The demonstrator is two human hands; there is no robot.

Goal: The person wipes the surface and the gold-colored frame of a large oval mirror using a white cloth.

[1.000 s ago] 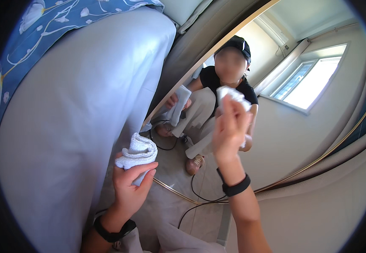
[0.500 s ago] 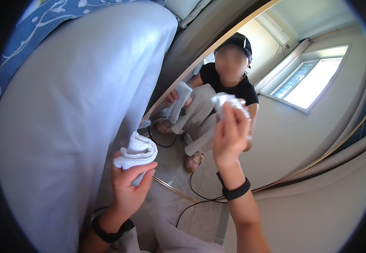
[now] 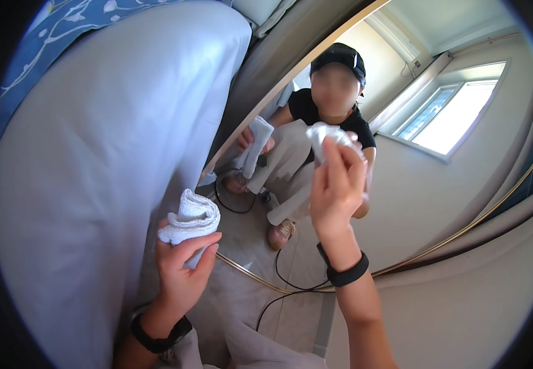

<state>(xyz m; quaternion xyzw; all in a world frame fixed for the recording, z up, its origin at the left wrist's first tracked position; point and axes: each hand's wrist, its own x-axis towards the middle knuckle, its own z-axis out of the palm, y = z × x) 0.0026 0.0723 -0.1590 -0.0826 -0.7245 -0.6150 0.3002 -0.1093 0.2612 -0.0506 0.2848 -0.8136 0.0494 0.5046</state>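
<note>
My left hand (image 3: 183,270) grips a thick folded white cloth (image 3: 194,216) from below, its layers curling over above the fingers and thumb. Further right, my right hand (image 3: 339,197) is raised in front of a large mirror (image 3: 426,203), fingers closed on a crumpled white wad (image 3: 325,134), either thin cloth or tissue. The wad is at the glass; whether it presses on it I cannot tell for sure. My reflection crouches in the mirror, holding the same two white things. Both my wrists carry black bands.
A bed with a pale grey-blue sheet (image 3: 94,141) and blue patterned cover (image 3: 70,31) fills the left. The mirror's thin gold frame (image 3: 251,268) curves along the grey floor (image 3: 242,313). A black cable (image 3: 272,301) lies there. A window (image 3: 457,111) shows in the reflection.
My right hand with the white wad has moved slightly up. My left hand, still holding the folded cloth, appears slightly further left.
</note>
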